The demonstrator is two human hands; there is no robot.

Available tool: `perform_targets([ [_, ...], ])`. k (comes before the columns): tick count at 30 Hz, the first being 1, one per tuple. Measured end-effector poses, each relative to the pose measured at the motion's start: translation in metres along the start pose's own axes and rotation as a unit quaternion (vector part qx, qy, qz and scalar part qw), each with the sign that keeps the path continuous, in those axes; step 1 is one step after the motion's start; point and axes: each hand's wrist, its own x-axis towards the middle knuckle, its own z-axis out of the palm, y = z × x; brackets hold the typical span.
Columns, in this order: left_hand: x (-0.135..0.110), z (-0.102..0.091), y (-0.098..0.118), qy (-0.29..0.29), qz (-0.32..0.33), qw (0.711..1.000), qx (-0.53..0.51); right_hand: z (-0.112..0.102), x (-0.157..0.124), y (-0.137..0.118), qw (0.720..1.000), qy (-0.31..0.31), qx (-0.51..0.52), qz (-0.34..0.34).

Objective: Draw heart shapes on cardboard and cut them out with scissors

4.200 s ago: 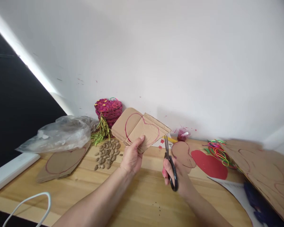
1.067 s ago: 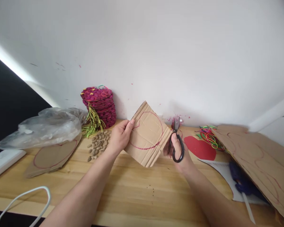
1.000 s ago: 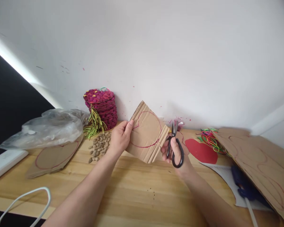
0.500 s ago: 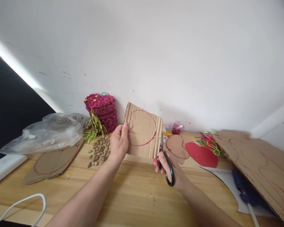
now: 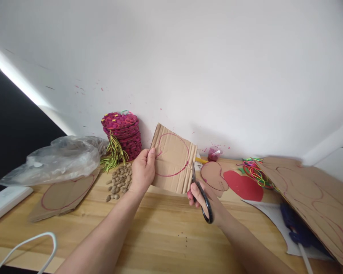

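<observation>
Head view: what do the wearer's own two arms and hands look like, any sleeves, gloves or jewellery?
The left forearm and right forearm are bare, with no sleeve, watch or bracelet in view. The left hand and right hand are ungloved; no ring shows on the visible fingers.

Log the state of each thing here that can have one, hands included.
Left hand: closed on held cardboard
Held cardboard: raised, outline drawn, not cut out
Right hand: gripping scissors
Scissors: at the cardboard's right edge; blade opening unclear
Plastic bag: crumpled, lying
Red shape: lying flat
Cords: tangled
Brown pieces: loose, grouped together
Purple decorated item: standing upright
Small cup: upright, contents unclear
</observation>
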Motion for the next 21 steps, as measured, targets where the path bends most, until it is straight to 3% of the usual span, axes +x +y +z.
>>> perform_targets([
  [12, 0.006, -0.008, 0.001, -0.051, 0.003, 0.999, 0.01, -0.003, -0.002, -0.015, 1.0, -0.013, 0.009, 0.003],
  [21, 0.013, -0.015, -0.002, -0.056, 0.017, 0.998, 0.034, -0.012, 0.002, -0.005, 0.998, -0.065, 0.014, 0.009],
])
